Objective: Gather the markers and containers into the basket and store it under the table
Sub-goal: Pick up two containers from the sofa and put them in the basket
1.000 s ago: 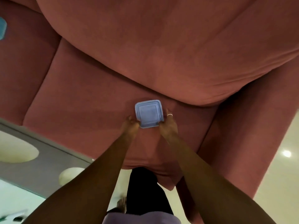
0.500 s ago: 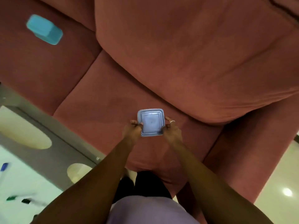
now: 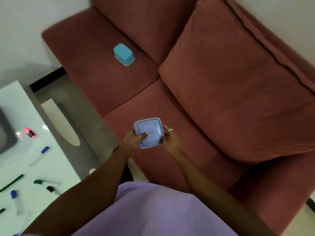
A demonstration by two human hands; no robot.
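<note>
Head view: square pale-blue container (image 3: 148, 132), flat lid with stepped square ridges and rounded corners, held between both hands above the sofa (image 3: 221, 82) seat. Left hand (image 3: 132, 141) grips its near-left corner, thumb on the lid. Right hand (image 3: 170, 140) pinches the right edge. Teal container (image 3: 124, 54) lies well beyond the left hand. Markers (image 3: 39, 181) lie scattered on the table (image 3: 34, 116), left of the left forearm.

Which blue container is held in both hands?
The flat square container, gripped between left hand and right hand; the turquoise container lies apart on the sofa.
</note>
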